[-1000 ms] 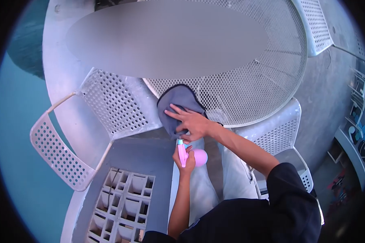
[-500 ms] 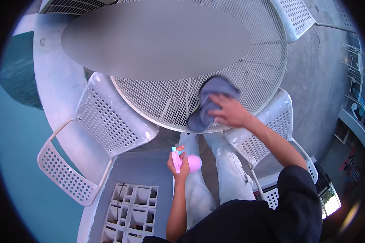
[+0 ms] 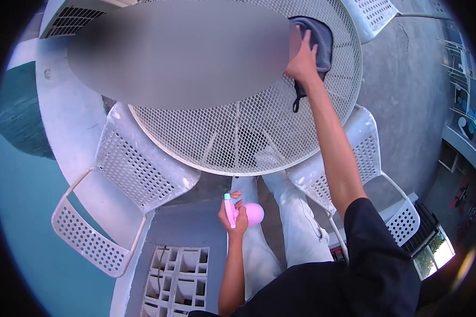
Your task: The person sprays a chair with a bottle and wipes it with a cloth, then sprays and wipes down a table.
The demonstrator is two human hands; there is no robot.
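Observation:
My left hand (image 3: 239, 225), low in front of my legs, is wrapped round the neck of a pink spray bottle (image 3: 253, 214) with a light blue nozzle tip. On the right part of a round white mesh table (image 3: 195, 134), my right hand (image 3: 303, 64) lies with fingers spread flat over a dark grey cloth (image 3: 323, 42). The cloth has a black edge and a small hanging loop. A grey blurred oval covers much of the tabletop and part of my right hand.
Perforated white metal chairs stand at the left (image 3: 137, 164), right (image 3: 362, 142) and upper right (image 3: 373, 16) of the table. A slatted box-like unit (image 3: 71, 21) is at the upper left. Breeze blocks (image 3: 177, 274) lie low left, beside a teal surface (image 3: 31, 211).
My right hand has slid the cloth from the table's near edge, up and right, further across the mesh. My left hand with the spray bottle has hardly moved.

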